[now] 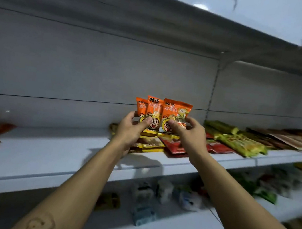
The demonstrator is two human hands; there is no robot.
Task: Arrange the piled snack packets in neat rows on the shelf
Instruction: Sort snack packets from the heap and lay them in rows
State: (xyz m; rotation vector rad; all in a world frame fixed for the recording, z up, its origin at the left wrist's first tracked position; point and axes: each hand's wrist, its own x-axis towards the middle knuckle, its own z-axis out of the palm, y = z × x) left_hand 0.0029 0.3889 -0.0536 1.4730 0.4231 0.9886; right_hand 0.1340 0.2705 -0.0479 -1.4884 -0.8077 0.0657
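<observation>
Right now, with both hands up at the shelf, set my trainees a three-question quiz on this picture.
1. True or false: the orange packets lie flat on the shelf.
2. How many orange packets are fanned out between the left hand and the right hand?
3. The green packets lie to which side of the hands: A left, B right?

Key: 1 false, they are held upright above it; 2 three; 3 B.
</observation>
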